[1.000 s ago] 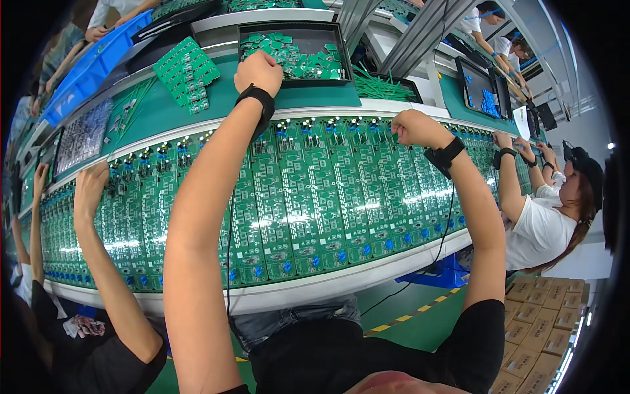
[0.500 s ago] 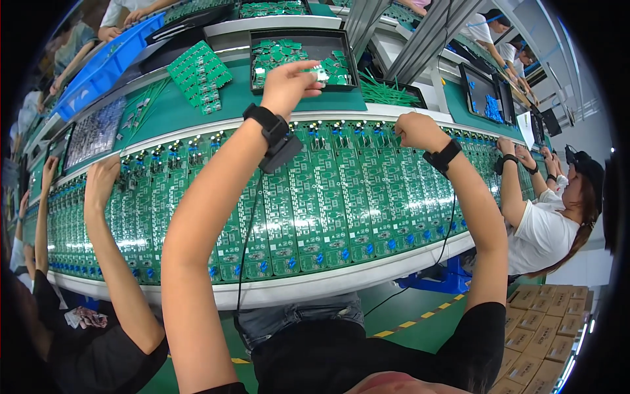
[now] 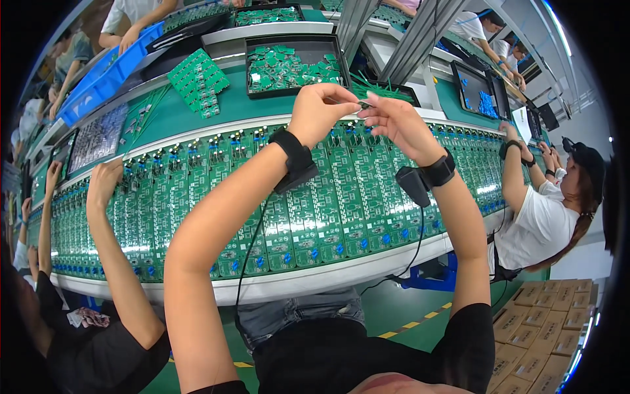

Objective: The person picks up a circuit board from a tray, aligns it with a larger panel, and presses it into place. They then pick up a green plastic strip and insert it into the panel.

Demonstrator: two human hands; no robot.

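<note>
My left hand (image 3: 321, 113) is raised over the far edge of the row of long green circuit boards (image 3: 295, 190). Its thumb and forefinger pinch a small circuit board (image 3: 363, 106), mostly covered by the fingers. My right hand (image 3: 401, 126) meets it from the other side, thumb and forefinger closed at the same small piece, the other fingers loosely curled. Just beyond my left hand lies a black tray (image 3: 321, 47) of small green boards. The long boards carry upright parts along their far ends and blue parts near the front.
Green strips (image 3: 380, 87) lie behind my right hand. A perforated green panel (image 3: 197, 79) and a blue bin (image 3: 98, 82) are at the far left. Co-workers' arms (image 3: 113, 230) reach over the boards at left, and a co-worker (image 3: 548, 223) stands close at right. Black cables (image 3: 248, 243) hang from my wrist straps.
My left hand has come back from the tray with the small board. My right hand has lifted off the long boards and moved left to meet it.
</note>
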